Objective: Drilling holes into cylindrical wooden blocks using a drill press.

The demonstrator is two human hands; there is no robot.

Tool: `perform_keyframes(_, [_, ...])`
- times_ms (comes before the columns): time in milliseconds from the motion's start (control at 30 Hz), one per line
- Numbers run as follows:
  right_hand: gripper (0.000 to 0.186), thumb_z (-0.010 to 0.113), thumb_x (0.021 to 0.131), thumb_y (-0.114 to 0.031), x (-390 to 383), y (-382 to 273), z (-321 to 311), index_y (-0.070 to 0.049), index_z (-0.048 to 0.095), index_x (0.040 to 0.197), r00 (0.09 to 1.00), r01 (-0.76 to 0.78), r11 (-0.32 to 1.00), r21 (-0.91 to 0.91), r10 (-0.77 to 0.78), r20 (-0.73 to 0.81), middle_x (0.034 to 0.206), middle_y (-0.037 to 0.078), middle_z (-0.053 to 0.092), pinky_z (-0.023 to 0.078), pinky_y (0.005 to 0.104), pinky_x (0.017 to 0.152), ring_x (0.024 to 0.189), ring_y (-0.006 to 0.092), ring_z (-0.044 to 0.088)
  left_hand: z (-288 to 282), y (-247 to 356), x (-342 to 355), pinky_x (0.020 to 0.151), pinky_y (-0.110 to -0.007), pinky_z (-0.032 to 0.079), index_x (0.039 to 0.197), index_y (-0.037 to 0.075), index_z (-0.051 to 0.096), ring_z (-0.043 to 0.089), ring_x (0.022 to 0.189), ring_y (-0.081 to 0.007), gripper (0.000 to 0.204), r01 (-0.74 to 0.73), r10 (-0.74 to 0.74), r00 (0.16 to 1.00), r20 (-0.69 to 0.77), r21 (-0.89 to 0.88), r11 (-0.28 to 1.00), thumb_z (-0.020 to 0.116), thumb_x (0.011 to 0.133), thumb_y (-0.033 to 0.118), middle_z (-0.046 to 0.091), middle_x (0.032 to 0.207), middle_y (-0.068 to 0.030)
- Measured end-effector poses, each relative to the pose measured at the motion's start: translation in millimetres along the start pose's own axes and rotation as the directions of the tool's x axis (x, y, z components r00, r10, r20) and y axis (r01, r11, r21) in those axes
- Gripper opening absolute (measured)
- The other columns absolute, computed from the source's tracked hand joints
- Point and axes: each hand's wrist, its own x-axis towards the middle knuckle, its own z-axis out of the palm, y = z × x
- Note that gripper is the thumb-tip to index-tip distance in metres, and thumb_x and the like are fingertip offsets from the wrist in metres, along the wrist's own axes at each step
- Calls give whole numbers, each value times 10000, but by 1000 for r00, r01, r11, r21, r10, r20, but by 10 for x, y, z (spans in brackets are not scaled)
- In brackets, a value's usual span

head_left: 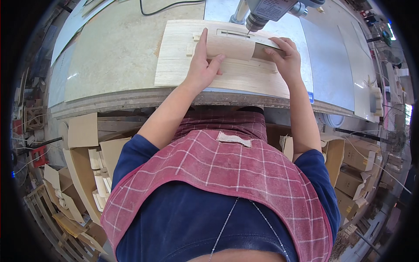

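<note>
A pale, smooth wooden block [230,47] lies on a wide light wooden board [174,65] under a drill press chuck [255,22]. Behind the block's upper face shows a long narrow slot, and the thin bit comes down beside it. My left hand [205,63] braces the block's left end, index finger stretched along that end and thumb against the near side. At the other end, my right hand [286,56] grips a darker, flat-looking part [262,52], fingers over the far edge and thumb in front. The underside of the block is hidden.
Small wood stops [190,49] sit on the board left of the block. A black cable [170,6] curves over the worktable [113,52]. Below the table edge stand open cardboard boxes [83,131], one with pale wooden pieces [101,183]. More cartons [358,157] are at the right.
</note>
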Motion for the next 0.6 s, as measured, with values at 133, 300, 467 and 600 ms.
perform_keyframes(133, [315, 727, 680, -158, 12, -50, -6, -108, 650, 982, 999, 40, 995, -96, -39, 16, 953, 70, 577, 422, 334, 837, 968, 245, 475, -25, -30, 24, 571, -250, 493, 1401, 39, 42, 544, 666, -152, 732, 20, -12, 997, 72, -107, 994, 517, 844, 48, 269, 1341, -196])
perform_keyframes(300, [414, 695, 738, -205, 61, -186, -89, -110, 567, 1120, 992, 115, 963, -246, -97, 84, 982, 80, 570, 402, 359, 853, 1000, 243, 453, 4, -47, 5, 555, -245, 490, 1399, 34, 65, 536, 691, -149, 709, 19, -18, 1000, 11, -55, 998, 507, 845, 40, 270, 1337, -194])
perform_keyframes(467, [321, 598, 834, -176, 648, -147, -780, -57, 548, 1128, 952, 133, 971, -200, -181, -246, 962, 96, 580, 410, 272, 785, 879, 157, 532, 28, -61, 20, 530, -235, 486, 1398, 31, 84, 533, 695, -151, 700, -29, 29, 999, 17, -37, 999, 512, 844, 41, 287, 1324, -192])
perform_keyframes(600, [373, 494, 899, -347, 1241, -921, -1151, -45, 518, 1117, 895, 155, 975, 159, -70, -441, 867, 36, 589, 420, 266, 636, 697, 119, 520, 15, -114, 12, 521, -231, 487, 1399, 33, 89, 529, 730, -149, 707, -40, 39, 999, -20, -43, 998, 522, 840, 51, 293, 1323, -189])
